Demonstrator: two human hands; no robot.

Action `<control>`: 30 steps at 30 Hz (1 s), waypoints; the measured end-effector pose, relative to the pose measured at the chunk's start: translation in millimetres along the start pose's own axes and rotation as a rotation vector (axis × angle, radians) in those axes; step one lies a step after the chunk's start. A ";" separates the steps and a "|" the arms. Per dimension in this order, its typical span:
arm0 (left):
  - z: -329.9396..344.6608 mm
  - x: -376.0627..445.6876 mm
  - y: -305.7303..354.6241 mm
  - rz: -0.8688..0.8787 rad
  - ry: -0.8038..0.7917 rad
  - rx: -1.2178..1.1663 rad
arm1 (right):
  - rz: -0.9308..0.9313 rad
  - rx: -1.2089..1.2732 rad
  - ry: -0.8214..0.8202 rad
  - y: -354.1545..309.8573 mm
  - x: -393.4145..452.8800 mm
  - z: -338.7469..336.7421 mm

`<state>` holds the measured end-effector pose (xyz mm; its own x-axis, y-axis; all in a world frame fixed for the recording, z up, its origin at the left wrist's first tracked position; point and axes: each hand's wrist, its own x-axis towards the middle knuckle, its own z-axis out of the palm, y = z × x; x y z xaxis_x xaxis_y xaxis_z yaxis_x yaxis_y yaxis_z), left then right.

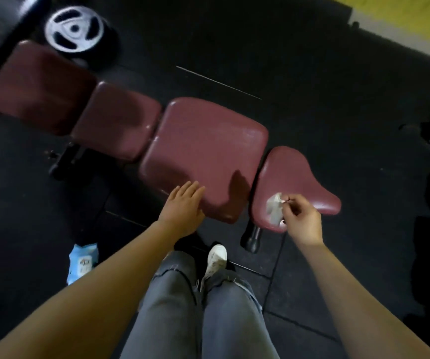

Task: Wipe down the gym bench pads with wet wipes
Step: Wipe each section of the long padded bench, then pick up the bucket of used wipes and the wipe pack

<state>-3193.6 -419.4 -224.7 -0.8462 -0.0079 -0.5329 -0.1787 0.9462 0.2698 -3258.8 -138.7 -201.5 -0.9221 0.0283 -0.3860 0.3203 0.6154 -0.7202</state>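
Right hand [302, 221] pinches a crumpled white wipe [274, 209] between thumb and fingertips, wipe lying on the small end pad [293, 177] at its near edge. Left hand [183, 207] is flat, fingers straight and together, resting on the near edge of the big pad [203, 151], which sits just left of the end pad with a narrow gap between. 2 more maroon pads run on left of the big pad: middle pad [119, 120], then far pad [38, 86] (blurred). Weight plate [74, 28] on the floor beyond the far pad. Blue wipe pack [83, 263] on the floor, near side of the big pad, left of the legs. White shoe [216, 259] below the big pad's near right corner.
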 end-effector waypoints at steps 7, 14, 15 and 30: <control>33.4 -67.8 -87.6 -0.222 0.073 -0.198 | -0.151 -0.147 -0.276 -53.1 -22.2 104.8; 78.8 -172.7 -203.3 -0.473 0.140 -0.367 | -0.252 -0.301 -0.513 -115.3 -81.3 247.6; 86.8 -190.2 -221.6 -0.510 0.145 -0.391 | -0.275 -0.323 -0.548 -123.5 -92.4 269.6; 175.6 -421.8 -430.1 -1.077 0.228 -0.598 | -0.585 -0.543 -0.906 -226.6 -286.2 562.7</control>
<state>-2671.7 -766.3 -256.8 -0.1857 -0.7977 -0.5737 -0.9820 0.1302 0.1369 -2945.2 -729.4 -252.2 -0.3406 -0.7943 -0.5031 -0.4283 0.6074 -0.6691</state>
